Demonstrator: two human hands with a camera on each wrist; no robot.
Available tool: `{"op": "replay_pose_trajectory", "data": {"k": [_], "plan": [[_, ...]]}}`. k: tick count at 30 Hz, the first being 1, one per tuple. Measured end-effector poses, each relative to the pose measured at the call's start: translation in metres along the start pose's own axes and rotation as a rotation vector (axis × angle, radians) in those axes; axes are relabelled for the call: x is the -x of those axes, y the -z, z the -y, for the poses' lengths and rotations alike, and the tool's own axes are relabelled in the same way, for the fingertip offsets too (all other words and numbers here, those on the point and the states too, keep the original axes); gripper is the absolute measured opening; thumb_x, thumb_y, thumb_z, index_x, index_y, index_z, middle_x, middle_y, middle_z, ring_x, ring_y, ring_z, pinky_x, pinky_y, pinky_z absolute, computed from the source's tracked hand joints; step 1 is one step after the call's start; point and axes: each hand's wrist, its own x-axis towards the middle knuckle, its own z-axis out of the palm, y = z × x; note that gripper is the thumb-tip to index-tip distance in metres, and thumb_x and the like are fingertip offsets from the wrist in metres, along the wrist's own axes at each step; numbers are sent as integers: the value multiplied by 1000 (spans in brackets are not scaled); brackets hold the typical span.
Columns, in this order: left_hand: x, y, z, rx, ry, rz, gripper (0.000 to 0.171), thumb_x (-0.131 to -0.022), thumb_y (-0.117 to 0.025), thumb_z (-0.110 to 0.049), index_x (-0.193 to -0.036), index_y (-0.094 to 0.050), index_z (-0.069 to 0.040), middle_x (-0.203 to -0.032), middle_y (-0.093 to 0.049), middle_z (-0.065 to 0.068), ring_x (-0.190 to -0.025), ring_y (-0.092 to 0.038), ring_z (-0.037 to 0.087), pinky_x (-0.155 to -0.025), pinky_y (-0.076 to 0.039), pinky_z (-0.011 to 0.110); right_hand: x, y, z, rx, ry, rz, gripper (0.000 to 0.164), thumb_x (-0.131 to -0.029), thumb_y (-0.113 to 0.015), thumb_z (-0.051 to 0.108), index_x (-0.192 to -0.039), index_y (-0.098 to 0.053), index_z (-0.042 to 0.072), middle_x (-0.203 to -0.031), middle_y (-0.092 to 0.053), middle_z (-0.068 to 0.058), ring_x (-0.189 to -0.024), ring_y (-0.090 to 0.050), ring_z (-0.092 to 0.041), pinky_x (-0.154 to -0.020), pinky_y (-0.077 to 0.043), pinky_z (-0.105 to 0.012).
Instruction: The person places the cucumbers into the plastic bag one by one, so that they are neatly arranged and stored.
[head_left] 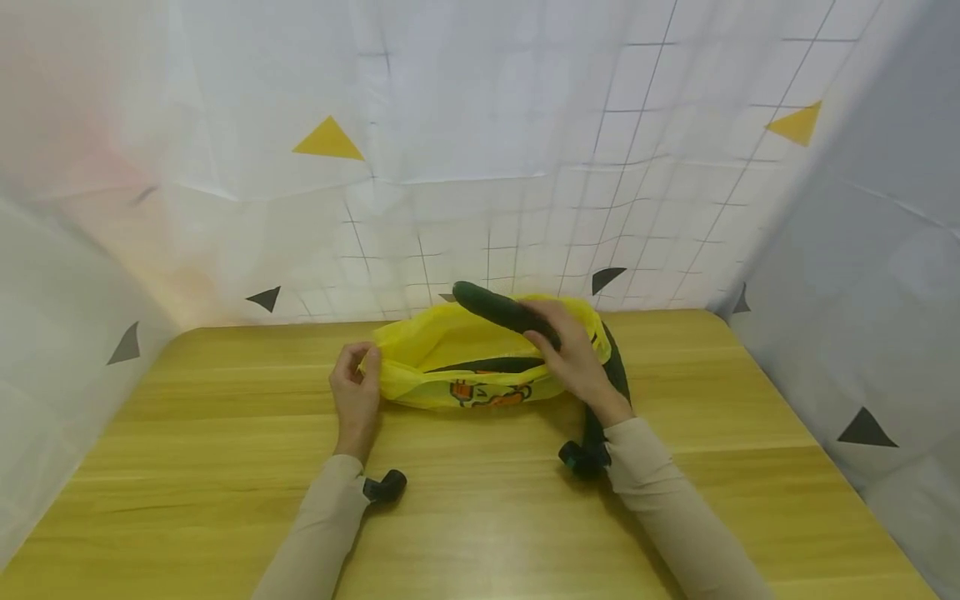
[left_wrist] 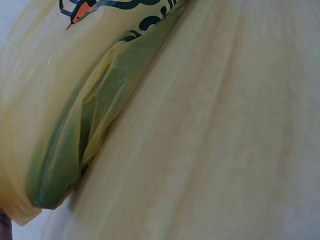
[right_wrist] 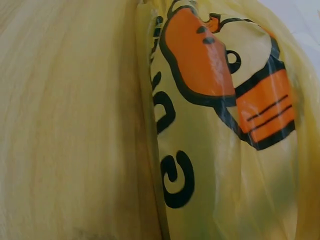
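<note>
My right hand [head_left: 572, 350] grips a dark green cucumber [head_left: 491, 305] by its right end, holding it tilted above the mouth of a yellow plastic bag [head_left: 420, 385]. At the bag's left end, my left hand [head_left: 356, 392] pinches the rim between thumb and fingers. A second dark green cucumber [head_left: 487, 365] lies inside the bag; in the left wrist view a cucumber [left_wrist: 55, 175] shows through the thin plastic. The right wrist view shows the bag's printed cartoon [right_wrist: 200, 60] in orange and black, but not the right hand.
A long dark object [head_left: 617, 367] lies beside the bag's right end, partly hidden by the right arm. Wood-grain table [head_left: 225, 467] lies under everything. White sheets [head_left: 465, 125] with yellow and black triangles hang behind and at both sides.
</note>
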Motion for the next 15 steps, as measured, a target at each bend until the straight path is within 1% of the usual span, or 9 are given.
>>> {"op": "replay_pose_trajectory", "data": {"k": [3, 7, 12, 15], "plan": [[0, 0, -1, -5, 5, 2, 24, -94, -58, -16, -103, -60, 6, -100, -62, 8, -104, -57, 10, -85, -44, 19, 0, -5, 0, -28, -13, 14, 45, -88, -64, 5, -131, -53, 9, -126, -58, -9, -117, -54, -23, -100, -42, -35], [0, 1, -1, -11, 15, 0, 20, -94, -58, -16, -102, -61, 2, -100, -62, 3, -106, -57, 10, -87, -44, 20, -2, -10, 1, -32, -23, 44, 43, -88, -64, 7, -129, -55, 9, -125, -59, -9, -117, -55, -23, -99, -43, -36], [0, 1, -1, -2, -2, -20, 15, -93, -58, -13, -100, -61, 0, -97, -61, 1, -102, -57, 8, -83, -43, 19, -3, -16, 1, 23, -23, 124, 40, -89, -63, 8, -128, -55, 9, -123, -60, -9, -114, -56, -23, -96, -46, -37], [1, 1, -1, -4, -15, -31, 14, -93, -59, -12, -99, -61, 0, -96, -61, 1, -99, -57, 8, -81, -43, 18, -2, -19, 2, 42, -40, 171, 39, -89, -63, 7, -127, -56, 10, -120, -61, -7, -110, -58, -22, -92, -48, -36]]}}
